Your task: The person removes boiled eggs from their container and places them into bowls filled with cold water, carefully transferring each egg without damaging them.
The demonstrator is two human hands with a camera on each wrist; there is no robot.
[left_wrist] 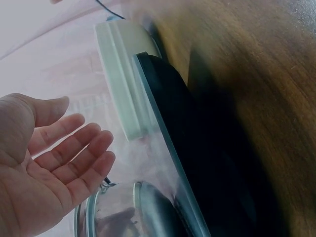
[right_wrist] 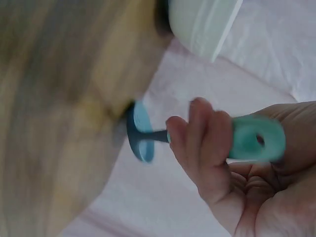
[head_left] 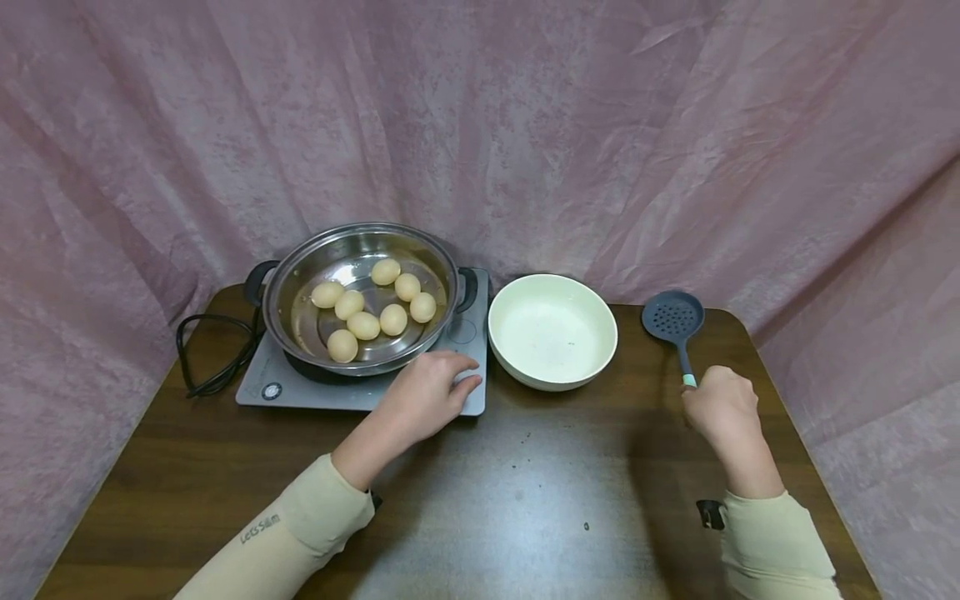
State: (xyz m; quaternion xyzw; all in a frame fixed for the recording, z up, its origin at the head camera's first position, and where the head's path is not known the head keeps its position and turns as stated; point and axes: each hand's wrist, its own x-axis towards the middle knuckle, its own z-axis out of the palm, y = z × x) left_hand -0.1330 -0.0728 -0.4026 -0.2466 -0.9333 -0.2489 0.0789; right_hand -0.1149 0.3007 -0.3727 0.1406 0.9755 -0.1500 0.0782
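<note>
One hand is busy and the other is not: from where I stand, the right hand (head_left: 723, 410) has its fingers wrapped round the turquoise handle (right_wrist: 246, 143) of the skimmer (head_left: 675, 330), while the left hand (head_left: 429, 393) holds nothing, its fingers softly bent above the front right corner of the hotplate (head_left: 315, 402); whether it brushes the surface I cannot tell. The skimmer reaches away from the right hand, its dark, holed head toward the far right of the table (head_left: 480, 517), and I can't make out whether that head touches the wood. To my eye the grip is sound, with the handle's holed end poking out behind the fingers; a firm wrist and a level head would suit this tool best, since anything round could roll off a tilted one. The left hand would do well to keep its loose fingers off the metal, which may be hot. Just left of the skimmer, though apart from it, sits the pale bowl (head_left: 547, 367), then the steel pan (head_left: 356, 272) on the hotplate, with eight pale oval pieces (head_left: 393, 320) inside. Behind everything hangs a pink curtain (head_left: 540, 125).
</note>
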